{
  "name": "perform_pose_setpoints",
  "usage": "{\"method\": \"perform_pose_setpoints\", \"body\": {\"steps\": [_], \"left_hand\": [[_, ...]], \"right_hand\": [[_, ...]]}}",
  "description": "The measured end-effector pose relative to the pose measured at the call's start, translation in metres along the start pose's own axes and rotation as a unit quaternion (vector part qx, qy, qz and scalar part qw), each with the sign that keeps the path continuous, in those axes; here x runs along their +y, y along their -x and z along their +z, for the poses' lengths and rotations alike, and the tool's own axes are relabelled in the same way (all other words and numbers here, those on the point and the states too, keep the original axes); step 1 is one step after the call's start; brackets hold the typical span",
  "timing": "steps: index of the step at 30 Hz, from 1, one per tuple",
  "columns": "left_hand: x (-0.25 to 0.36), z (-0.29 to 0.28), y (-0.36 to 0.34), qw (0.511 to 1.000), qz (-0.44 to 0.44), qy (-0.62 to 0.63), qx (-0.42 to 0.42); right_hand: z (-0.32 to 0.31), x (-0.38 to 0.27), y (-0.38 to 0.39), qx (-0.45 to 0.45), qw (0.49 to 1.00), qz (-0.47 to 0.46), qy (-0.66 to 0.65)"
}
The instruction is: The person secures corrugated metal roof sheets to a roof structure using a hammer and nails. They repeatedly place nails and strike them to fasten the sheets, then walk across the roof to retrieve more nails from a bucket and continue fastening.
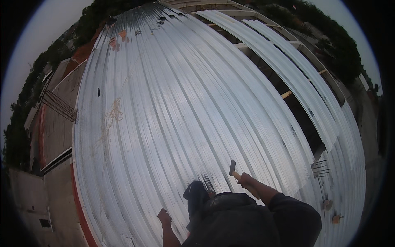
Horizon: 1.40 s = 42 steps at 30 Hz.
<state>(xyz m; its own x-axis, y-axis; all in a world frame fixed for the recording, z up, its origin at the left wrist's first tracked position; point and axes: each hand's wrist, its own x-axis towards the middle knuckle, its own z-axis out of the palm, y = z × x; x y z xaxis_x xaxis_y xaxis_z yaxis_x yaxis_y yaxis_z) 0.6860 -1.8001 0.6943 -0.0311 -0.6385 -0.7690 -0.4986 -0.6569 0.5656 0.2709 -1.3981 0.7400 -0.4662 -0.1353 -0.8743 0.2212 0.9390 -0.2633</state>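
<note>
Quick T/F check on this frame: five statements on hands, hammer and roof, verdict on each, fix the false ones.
1. The right hand grips the hammer by its handle. True.
2. The left hand holds the hammer's head. False: the head is free, well apart from that hand.
3. A tangle of pale cord lies on the ribbed metal sheets. True.
4. The sheets on the right leave no gaps. False: a long dark opening shows between them.
5. Thin rods jut out at the roof's left edge. True.
</note>
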Motion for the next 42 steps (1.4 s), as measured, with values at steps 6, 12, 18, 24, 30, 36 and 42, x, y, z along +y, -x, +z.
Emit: {"method": "perform_pose_setpoints", "body": {"steps": [6, 12, 18, 24, 30, 36, 42], "left_hand": [[-0.015, 0.024, -0.034, 0.993, -0.111, 0.043, -0.025], [0.012, 0.058, -0.063, 0.990, -0.135, -0.002, -0.046], [0.100, 0.081, -0.145, 0.991, -0.078, -0.073, -0.082], [0.281, 0.158, -0.189, 0.993, 0.066, -0.015, -0.099], [0.384, 0.177, -0.244, 0.978, 0.142, -0.052, -0.145], [0.424, 0.099, -0.300, 0.983, 0.094, -0.138, -0.070], [0.449, 0.003, -0.339, 0.987, -0.104, -0.081, 0.090]], "right_hand": [[-0.018, -0.010, 0.100, -0.058, 0.983, -0.031, 0.172], [-0.032, 0.006, 0.099, -0.073, 0.979, 0.186, 0.047], [-0.034, -0.040, 0.050, -0.073, 0.975, 0.211, 0.017], [-0.032, -0.108, -0.018, -0.080, 0.983, 0.164, 0.027], [-0.030, -0.211, -0.111, -0.098, 0.988, 0.111, 0.052], [-0.039, -0.367, -0.177, -0.046, 0.997, 0.065, -0.014], [-0.114, -0.539, -0.229, 0.001, 0.999, -0.002, 0.038]]}}
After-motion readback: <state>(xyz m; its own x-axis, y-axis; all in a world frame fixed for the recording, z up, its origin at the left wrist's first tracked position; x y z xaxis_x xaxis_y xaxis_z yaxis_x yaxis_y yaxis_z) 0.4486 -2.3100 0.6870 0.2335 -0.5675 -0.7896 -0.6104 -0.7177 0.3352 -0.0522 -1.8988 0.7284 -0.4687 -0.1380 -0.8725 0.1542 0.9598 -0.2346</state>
